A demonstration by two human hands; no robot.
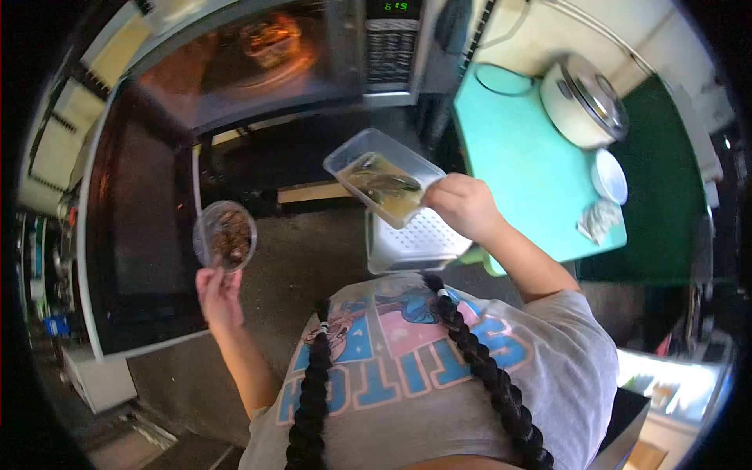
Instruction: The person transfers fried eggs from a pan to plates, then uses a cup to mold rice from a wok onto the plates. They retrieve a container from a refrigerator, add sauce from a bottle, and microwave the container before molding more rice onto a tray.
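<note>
My left hand (222, 294) is closed on the near rim of a round clear plastic tub (227, 235) with brown, crumbly-looking food in it. The tub is in front of the open microwave door (145, 227). My right hand (466, 205) pinches the right end of a rectangular clear plastic container (368, 141). Yellowish liquid and a dark green piece of food (384, 184) lie in that container, which is tilted. Inside the lit microwave (211, 70), another container of food (270, 39) sits on the turntable.
A pale green table (509, 149) stands on the right with a rice cooker (580, 102), a white bowl (609, 177) and a crumpled white cloth or bag (599, 220). Below my right hand is a white perforated stool or crate (415, 243). The microwave door juts out on the left.
</note>
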